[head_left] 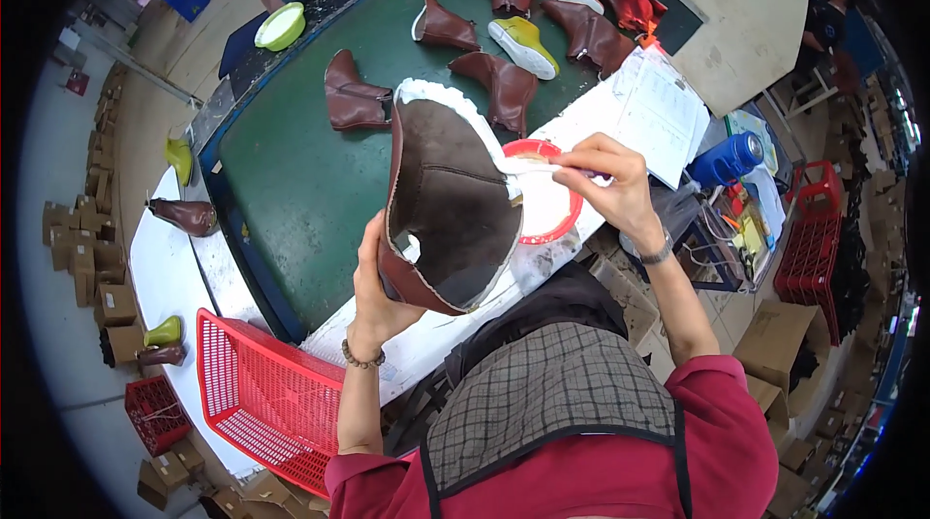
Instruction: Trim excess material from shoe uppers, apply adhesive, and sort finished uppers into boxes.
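On green belt [300,189]: six brown boot uppers [354,93], two lasts [523,44]

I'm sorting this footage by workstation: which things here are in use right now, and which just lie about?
In use: left hand holding brown boot upper; right hand with brush; red glue bowl.
Lying about: boots on belt, red basket, papers, blue bottle.
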The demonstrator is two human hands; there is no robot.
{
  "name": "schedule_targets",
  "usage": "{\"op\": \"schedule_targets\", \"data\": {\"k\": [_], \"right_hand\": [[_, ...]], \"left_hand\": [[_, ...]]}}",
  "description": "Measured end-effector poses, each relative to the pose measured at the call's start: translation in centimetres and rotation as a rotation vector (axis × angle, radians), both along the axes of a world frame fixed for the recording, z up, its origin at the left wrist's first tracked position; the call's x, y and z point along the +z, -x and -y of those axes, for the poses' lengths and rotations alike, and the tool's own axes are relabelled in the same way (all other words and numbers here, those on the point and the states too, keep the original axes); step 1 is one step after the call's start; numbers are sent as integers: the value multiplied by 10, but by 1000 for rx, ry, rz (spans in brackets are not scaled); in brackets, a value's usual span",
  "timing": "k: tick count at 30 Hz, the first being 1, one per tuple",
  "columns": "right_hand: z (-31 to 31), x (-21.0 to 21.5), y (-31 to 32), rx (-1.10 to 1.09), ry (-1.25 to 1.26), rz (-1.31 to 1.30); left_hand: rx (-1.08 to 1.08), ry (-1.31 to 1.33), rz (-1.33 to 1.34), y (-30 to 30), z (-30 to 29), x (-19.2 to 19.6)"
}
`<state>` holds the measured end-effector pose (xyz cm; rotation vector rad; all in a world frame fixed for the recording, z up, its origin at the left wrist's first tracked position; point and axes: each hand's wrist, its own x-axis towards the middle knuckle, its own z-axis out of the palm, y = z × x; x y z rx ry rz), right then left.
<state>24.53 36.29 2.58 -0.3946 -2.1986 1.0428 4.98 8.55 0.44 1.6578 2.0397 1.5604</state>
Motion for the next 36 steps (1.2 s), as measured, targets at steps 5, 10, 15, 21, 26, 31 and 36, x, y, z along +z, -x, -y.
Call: {"op": "schedule_targets", "data": {"k": [5,10,15,21,26,31,36], "right_hand": [[-17,3,7,-27,25,55],[-45,12,47,182,-75,-50],[-47,5,41,65,-88,26],[-28,-119,-19,-243,-320,703],[-17,-136,-34,-320,-380,677],[7,-42,-30,-397,-19,337],[11,-10,-22,-156,132,131]], "left_hand": [[-119,61,117,3,17,-7],[-302,227,258,3,30,-14],[-107,262,366,2,34,-15],[164,139,160,0,6,-26],[182,102,118,-3,-17,-14],[213,94,30,1,-29,-20],[149,49,-40,-5,-43,-15]]}}
